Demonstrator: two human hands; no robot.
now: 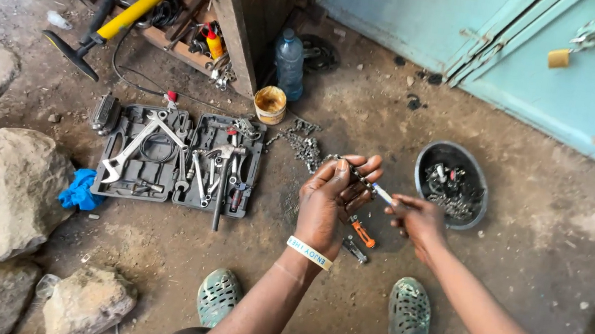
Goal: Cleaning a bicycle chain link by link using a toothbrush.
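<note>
While the head camera looks down, the left hand (330, 198) pinches a short, dark length of bicycle chain (355, 171) above the dirt floor (535, 221). It looks limp, greasy and fairly light, best gripped at the links. The right hand (417, 217) closes around a small pale-tipped tool (383, 195) touching it.

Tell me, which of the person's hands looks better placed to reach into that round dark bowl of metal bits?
Probably the right hand. It hovers just beside the dark bowl, holding only a thin tool, while the left hand sits farther away, gripping a chain.
</note>
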